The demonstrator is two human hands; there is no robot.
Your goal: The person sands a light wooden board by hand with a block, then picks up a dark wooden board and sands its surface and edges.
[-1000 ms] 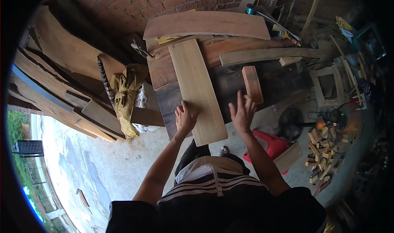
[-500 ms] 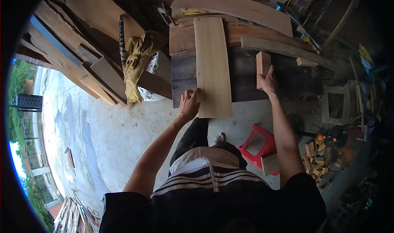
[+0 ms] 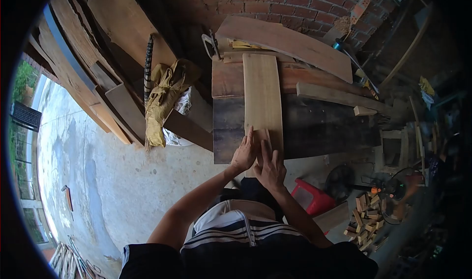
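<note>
Currently both hands at the near end of the pale board [image 3: 262, 89], which is the landmark. Left hand [image 3: 244, 153]: partly open, forefinger stretched forward, the rest bent. Right hand [image 3: 271, 170]: partly open, fingers reaching forward. Between them a reddish wooden block [image 3: 261, 135], lying lengthwise on the pale board, partly covered by fingers; cannot tell whether either hand grips it or merely touches it. Beneath the pale board, dark planks [image 3: 329, 129], its near end jutting past their edge. Right of the pale board: a long beam [image 3: 334, 96], a small offcut [image 3: 364, 111] just beside it. Left of its far end, a metal clamp [image 3: 210, 45]; farther left, a yellow cloth bundle [image 3: 164, 99]. Below right, on the floor, a red stool [image 3: 319, 200] and heaped wood scraps [image 3: 366, 217].
</note>
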